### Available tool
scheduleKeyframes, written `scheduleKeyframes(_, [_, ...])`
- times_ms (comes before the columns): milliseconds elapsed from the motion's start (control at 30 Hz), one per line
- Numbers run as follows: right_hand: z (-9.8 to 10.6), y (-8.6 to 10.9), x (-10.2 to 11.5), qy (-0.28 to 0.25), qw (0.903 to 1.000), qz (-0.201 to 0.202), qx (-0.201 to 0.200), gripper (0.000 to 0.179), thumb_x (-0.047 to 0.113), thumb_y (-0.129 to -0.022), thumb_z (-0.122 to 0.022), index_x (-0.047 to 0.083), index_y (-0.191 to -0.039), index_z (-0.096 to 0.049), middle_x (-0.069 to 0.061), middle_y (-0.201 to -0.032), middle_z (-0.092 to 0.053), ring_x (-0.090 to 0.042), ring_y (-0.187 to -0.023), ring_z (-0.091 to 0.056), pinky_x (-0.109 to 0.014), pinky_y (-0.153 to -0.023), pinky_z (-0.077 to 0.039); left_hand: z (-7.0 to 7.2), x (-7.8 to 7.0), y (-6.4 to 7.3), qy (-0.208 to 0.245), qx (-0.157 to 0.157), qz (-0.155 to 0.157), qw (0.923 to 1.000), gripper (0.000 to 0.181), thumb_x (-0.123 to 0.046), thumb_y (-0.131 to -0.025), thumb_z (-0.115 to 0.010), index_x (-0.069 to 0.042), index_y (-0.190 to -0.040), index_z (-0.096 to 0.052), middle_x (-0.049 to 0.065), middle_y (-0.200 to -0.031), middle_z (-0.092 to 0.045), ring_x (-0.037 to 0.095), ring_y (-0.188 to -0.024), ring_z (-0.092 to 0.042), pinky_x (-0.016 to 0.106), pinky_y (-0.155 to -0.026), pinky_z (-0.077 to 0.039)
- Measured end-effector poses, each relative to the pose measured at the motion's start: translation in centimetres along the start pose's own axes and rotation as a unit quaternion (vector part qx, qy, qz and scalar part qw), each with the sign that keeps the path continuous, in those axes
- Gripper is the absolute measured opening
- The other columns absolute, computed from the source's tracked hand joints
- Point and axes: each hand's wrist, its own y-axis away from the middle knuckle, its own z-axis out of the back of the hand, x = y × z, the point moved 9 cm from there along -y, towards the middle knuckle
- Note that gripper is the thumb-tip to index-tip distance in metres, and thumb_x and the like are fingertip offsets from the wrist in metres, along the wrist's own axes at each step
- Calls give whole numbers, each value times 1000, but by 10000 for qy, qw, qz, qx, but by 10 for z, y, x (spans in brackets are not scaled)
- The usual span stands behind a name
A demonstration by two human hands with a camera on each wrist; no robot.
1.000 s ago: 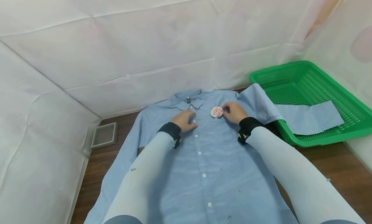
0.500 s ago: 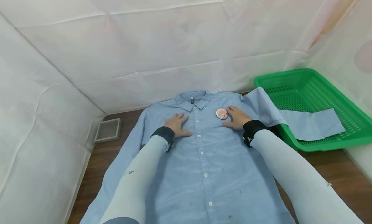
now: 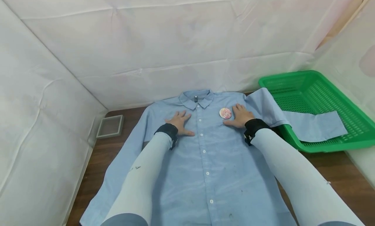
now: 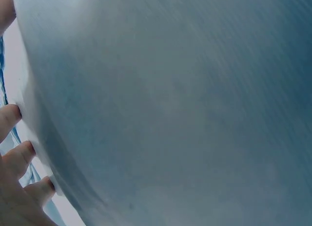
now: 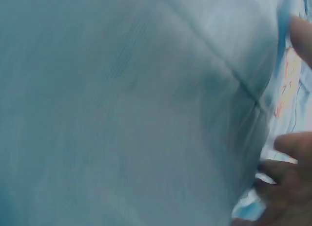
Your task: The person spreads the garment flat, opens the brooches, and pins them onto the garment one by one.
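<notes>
A light blue button-up shirt [image 3: 187, 174] lies spread out, collar toward the far wall, in the head view. A round pink-and-white badge [image 3: 225, 113] sits on its chest, right of the button row. My left hand [image 3: 180, 123] rests on the shirt's left chest with fingers spread. Beside the badge, my right hand [image 3: 241, 116] lies with its fingers spread on the cloth. In the left wrist view, blue fabric fills most of the picture and fingertips [image 4: 19, 155] show at the left edge. Fingers [image 5: 295, 145] and a sliver of the badge [image 5: 288, 82] appear in the right wrist view.
A green perforated basket [image 3: 328, 147] stands at the right, with one shirt sleeve [image 3: 316, 125] draped into it. At the left, a small grey-framed square tray [image 3: 109, 126] lies on the dark wooden surface [image 3: 88, 174]. White sheeting [image 3: 164, 40] closes off the back and sides.
My right hand has let go of the badge's edge and its fingers have spread beside it. The left hand has moved left from the button row and spread. The head view has shifted slightly.
</notes>
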Motion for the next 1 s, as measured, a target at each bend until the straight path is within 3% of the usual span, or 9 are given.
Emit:
scheduleKeyframes(100, [11, -4, 13, -314, 9976, 371, -490, 92, 57, -84, -64, -4, -146, -33, -27, -151, -26, -41, -139, -22, -62, -107, -22, 1, -1, 0, 55, -7, -13, 10000, 108, -73, -66, -71, -30, -154, -24, 1, -161, -9, 34, -146, -4, 79, -94, -18])
scheduleKeyframes(167, [14, -6, 19, -495, 9955, 567, -574, 84, 48, -84, -69, -4, -143, -39, -28, -148, -31, -43, -137, -27, -58, -109, -23, 2, -1, -1, 78, -18, -24, 10000, 108, -72, -66, -71, -30, -154, -23, 1, -161, -9, 34, -146, -4, 80, -93, -18])
scheduleKeyframes(333, [8, -15, 21, -358, 9987, 352, -60, 85, 49, -82, -71, 2, -145, -38, -27, -150, -27, -44, -137, -25, -57, -108, -24, 2, -1, -1, 43, -6, -14, 10000, 108, -72, -66, -71, -31, -154, -23, 0, -161, -9, 33, -146, -5, 79, -94, -18])
scheduleKeyframes(567, [8, -8, 24, -311, 9979, -215, 524, 91, 52, -83, -69, 10, -152, -27, -28, -155, -11, -48, -140, -13, -63, -107, -22, 3, -2, 1, 49, 35, 25, 10000, 108, -73, -65, -71, -32, -153, -24, -1, -161, -9, 33, -146, -5, 80, -94, -17])
scheduleKeyframes(833, [4, -9, 18, -360, 9979, -246, 475, 97, 59, -80, -68, 13, -153, -25, -27, -156, -9, -48, -140, -11, -64, -107, -21, 0, 0, 0, 130, -5, 8, 9999, 109, -76, -63, -70, -33, -153, -24, -3, -161, -10, 31, -146, -5, 80, -95, -14])
scheduleKeyframes(1000, [7, -14, 15, -628, 9979, 140, 109, 99, 63, -80, -66, 13, -154, -23, -27, -155, -12, -47, -140, -14, -62, -106, -23, 4, 2, 3, 364, -176, -117, 9991, 104, -74, -68, -69, -29, -152, -28, 4, -161, -13, 32, -146, -6, 78, -97, -14])
